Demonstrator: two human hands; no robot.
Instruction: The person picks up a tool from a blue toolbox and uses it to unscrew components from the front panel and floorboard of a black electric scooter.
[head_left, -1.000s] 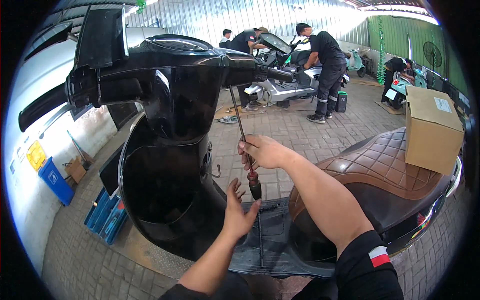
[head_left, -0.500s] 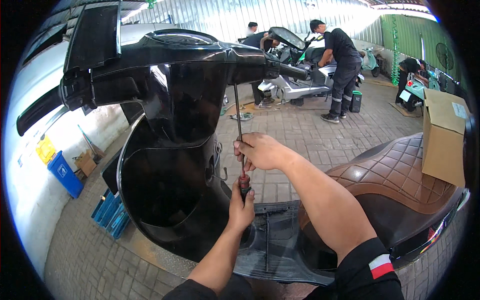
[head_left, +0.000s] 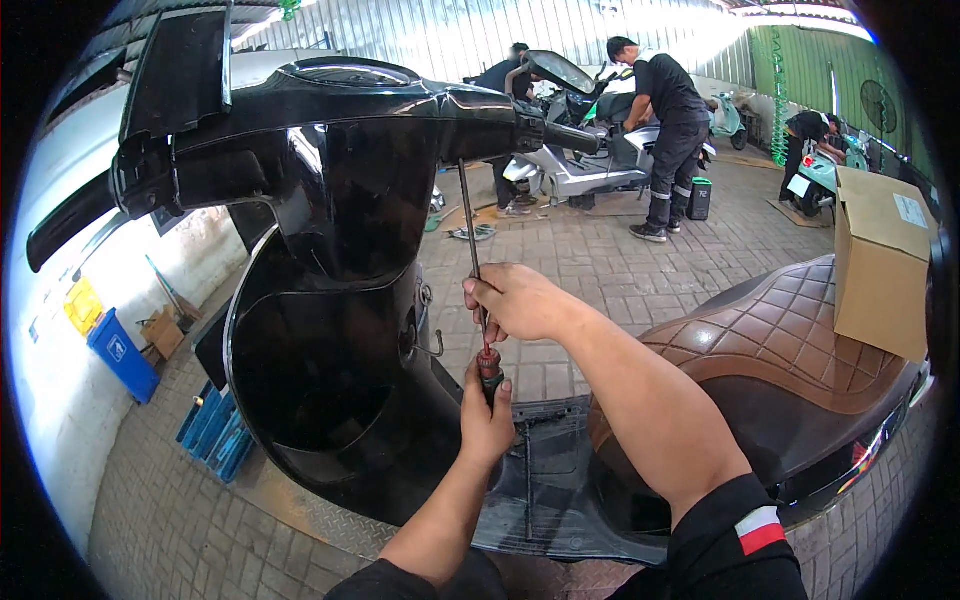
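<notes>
My left hand (head_left: 487,425) is closed round the red and black handle of a long screwdriver (head_left: 469,222), which stands nearly upright. Higher up, the fingers of my right hand (head_left: 525,302) pinch its thin metal shaft just above the handle. The shaft's upper end meets the underside of the black handlebar cover (head_left: 375,108) of a scooter, near the right grip; the tip itself is hidden there. Below and left of my hands is the scooter's black inner leg shield (head_left: 310,370), with a small metal hook (head_left: 437,345) beside them.
A brown quilted seat (head_left: 760,330) carries a cardboard box (head_left: 880,270) at the right. Beneath my hands lies the black footboard (head_left: 545,480). A blue bin (head_left: 122,355) and blue crate-like pieces (head_left: 215,435) stand left. Further off, a person (head_left: 668,130) bends over a silver scooter (head_left: 585,175).
The scooter and background sit slightly further left in the picture. Both hands keep the same hold on the screwdriver, with little visible movement.
</notes>
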